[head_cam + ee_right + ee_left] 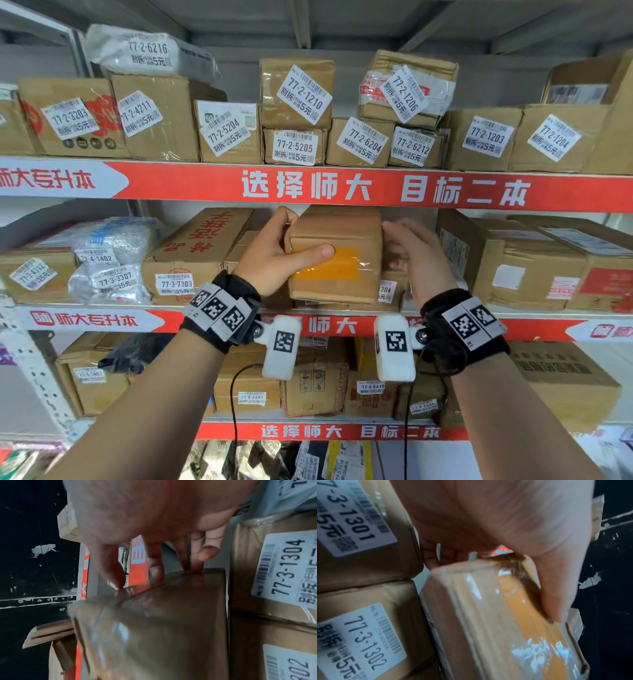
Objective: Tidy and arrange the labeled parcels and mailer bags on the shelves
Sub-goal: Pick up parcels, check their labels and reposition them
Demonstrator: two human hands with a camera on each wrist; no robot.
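Note:
A brown cardboard box [342, 281] with an orange taped patch is held at the front of the middle shelf, raised above the parcels beneath it. My left hand [291, 236] grips its left end, with the thumb [556, 601] across the taped face [505, 628] and the fingers behind the top corner. My right hand [407, 246] is at the box's right side. Its fingers [207, 553] are nearly straight and touch the box's [163, 628] far edge. No label shows on this box.
Labeled boxes 77-3-1301 [359, 534] and 77-3-1302 [368, 628] are stacked just left of the held box, with 77-3-1304 [274, 568] to the right. Box 77-3-7303 [191, 260] and mailer bags [113, 260] fill the shelf's left. Large boxes [513, 260] stand right. The red shelf edge [308, 186] runs close overhead.

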